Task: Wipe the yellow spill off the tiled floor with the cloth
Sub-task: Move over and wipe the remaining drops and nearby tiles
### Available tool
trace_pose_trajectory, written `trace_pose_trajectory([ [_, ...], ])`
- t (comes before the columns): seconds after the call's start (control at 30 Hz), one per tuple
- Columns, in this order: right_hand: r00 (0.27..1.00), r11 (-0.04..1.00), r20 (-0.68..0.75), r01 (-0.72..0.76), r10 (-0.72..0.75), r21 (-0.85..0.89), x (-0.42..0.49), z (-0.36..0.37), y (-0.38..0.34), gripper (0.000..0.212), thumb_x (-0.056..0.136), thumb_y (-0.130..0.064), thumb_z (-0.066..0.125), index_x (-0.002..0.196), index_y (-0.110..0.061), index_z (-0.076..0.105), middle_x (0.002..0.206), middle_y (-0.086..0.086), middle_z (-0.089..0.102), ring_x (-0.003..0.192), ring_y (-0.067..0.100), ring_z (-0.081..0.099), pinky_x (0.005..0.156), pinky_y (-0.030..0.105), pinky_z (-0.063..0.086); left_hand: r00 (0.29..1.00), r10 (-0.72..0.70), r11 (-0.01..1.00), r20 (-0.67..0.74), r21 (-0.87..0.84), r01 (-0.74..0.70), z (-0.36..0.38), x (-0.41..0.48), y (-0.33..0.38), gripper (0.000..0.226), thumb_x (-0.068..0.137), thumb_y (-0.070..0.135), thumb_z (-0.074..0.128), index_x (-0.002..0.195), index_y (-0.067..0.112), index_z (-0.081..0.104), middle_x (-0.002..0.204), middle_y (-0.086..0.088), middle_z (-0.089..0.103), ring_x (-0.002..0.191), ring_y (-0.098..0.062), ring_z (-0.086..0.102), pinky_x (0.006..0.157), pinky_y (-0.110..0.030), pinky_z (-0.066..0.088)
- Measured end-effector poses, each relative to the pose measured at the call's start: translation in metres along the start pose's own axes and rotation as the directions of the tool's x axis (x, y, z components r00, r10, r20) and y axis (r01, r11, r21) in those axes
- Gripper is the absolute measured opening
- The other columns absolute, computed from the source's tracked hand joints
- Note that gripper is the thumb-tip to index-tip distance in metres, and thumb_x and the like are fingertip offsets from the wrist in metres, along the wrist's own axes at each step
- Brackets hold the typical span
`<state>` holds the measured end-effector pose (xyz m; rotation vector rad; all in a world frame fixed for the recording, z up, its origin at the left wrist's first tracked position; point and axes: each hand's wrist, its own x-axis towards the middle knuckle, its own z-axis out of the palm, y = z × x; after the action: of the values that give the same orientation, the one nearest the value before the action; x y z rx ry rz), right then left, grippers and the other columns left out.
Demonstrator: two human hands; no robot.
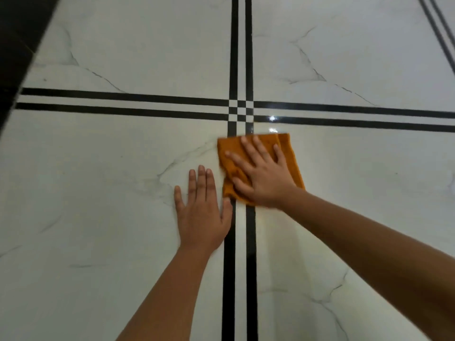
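Observation:
An orange cloth (286,148) lies flat on the white marble-look tiled floor (98,180), just below the crossing of the black border lines. My right hand (263,178) presses down on the cloth with fingers spread. My left hand (200,212) rests flat on the bare tile just left of the cloth, fingers together, holding nothing. A faint yellowish sheen (270,237) shows on the tile near my right forearm; no distinct yellow puddle is visible, and the cloth hides the floor beneath it.
Double black stripes (123,104) cross the floor sideways and another pair (241,57) runs away from me, meeting in a small checkered square (240,110). A dark surface (17,45) borders the floor at the upper left. Small wet glints (272,118) shine above the cloth.

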<state>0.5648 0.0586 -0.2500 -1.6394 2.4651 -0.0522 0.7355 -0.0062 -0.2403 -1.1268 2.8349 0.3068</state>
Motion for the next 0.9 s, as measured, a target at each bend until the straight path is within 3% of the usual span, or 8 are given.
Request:
trace_pose_trajectory([
  [0.1,0.992,0.992,0.04,0.124,-0.123,-0.016,-0.056,0.002,0.026,0.063,0.086,-0.072,0.008,0.144,-0.051,-0.006,0.16,-0.002,-0.004,0.145,0.022,-0.009,0.111,0.056,-0.004,0.99,0.141,0.99,0.01,0.026,-0.141,0.001,-0.016,-0.016,0.071,0.088,0.054,0.002,0.148,0.015,0.007,0.157,-0.005,0.006,0.143,-0.019,-0.003,0.112,-0.043,-0.005],
  [0.27,0.954,0.95,0.054,-0.299,0.295,0.085,-0.016,-0.005,-0.01,0.069,0.083,-0.074,0.011,0.144,-0.048,-0.009,0.158,-0.001,-0.014,0.144,0.025,-0.016,0.11,0.057,-0.01,0.989,0.131,0.99,0.062,0.035,-0.133,0.002,-0.047,-0.022,0.067,0.088,0.052,0.002,0.145,0.018,-0.004,0.157,-0.003,-0.001,0.142,-0.016,-0.01,0.113,-0.041,-0.005],
  [0.4,0.976,0.976,-0.063,-0.203,0.209,0.084,-0.12,0.02,-0.057,0.065,0.087,-0.069,0.017,0.147,-0.045,0.008,0.16,0.0,0.005,0.146,0.023,0.001,0.113,0.054,0.0,0.983,0.167,0.986,0.071,-0.002,-0.168,0.0,-0.06,-0.017,0.075,0.085,0.057,0.012,0.147,0.014,0.008,0.156,-0.004,0.004,0.144,-0.02,0.0,0.114,-0.044,0.001],
  [0.63,0.868,0.861,0.022,-0.494,0.495,0.124,-0.113,0.005,0.009,0.068,0.084,-0.073,0.016,0.144,-0.049,-0.005,0.159,-0.002,-0.009,0.145,0.022,-0.013,0.112,0.054,-0.009,0.977,0.208,0.978,0.038,-0.022,-0.208,0.003,-0.085,0.002,0.072,0.088,0.053,0.02,0.147,0.011,0.016,0.154,-0.004,0.007,0.143,-0.021,0.008,0.113,-0.044,0.003],
  [0.7,0.91,0.906,-0.025,-0.408,0.414,0.113,-0.128,0.012,-0.007,0.071,0.084,-0.074,0.014,0.146,-0.045,-0.006,0.159,0.001,-0.009,0.145,0.025,-0.013,0.112,0.057,-0.009,0.982,0.183,0.983,0.037,-0.024,-0.182,0.005,-0.084,0.01,0.071,0.088,0.052,0.017,0.147,0.012,0.014,0.156,-0.004,0.006,0.144,-0.019,0.004,0.113,-0.044,0.002],
  [0.77,0.996,0.996,-0.032,-0.081,0.082,0.032,-0.182,0.025,-0.017,0.072,0.085,-0.073,0.019,0.148,-0.042,0.003,0.16,0.004,0.001,0.146,0.028,-0.003,0.112,0.06,0.002,0.992,0.123,0.992,0.042,-0.025,-0.122,0.009,-0.085,0.014,0.072,0.088,0.054,0.012,0.148,0.014,0.01,0.157,-0.004,0.004,0.143,-0.017,-0.002,0.113,-0.044,-0.001],
  [0.83,0.984,0.983,-0.003,0.179,-0.179,-0.035,-0.226,0.022,0.018,0.069,0.085,-0.069,0.028,0.147,-0.042,0.016,0.158,0.004,0.012,0.145,0.027,0.01,0.111,0.056,0.01,0.991,0.126,0.992,0.049,-0.023,-0.125,0.012,-0.091,0.024,0.073,0.087,0.054,0.011,0.148,0.014,0.007,0.157,-0.004,0.002,0.143,-0.015,-0.005,0.113,-0.042,-0.005],
  [0.9,0.995,0.995,-0.035,0.087,-0.09,-0.056,-0.224,0.016,0.06,0.069,0.081,-0.066,0.033,0.144,-0.043,0.019,0.156,0.003,0.018,0.144,0.026,0.018,0.11,0.055,0.016,0.978,0.203,0.979,0.057,-0.01,-0.202,0.013,-0.097,0.035,0.072,0.088,0.053,0.014,0.148,0.013,0.01,0.157,-0.005,0.005,0.143,-0.017,-0.001,0.113,-0.041,-0.003],
])
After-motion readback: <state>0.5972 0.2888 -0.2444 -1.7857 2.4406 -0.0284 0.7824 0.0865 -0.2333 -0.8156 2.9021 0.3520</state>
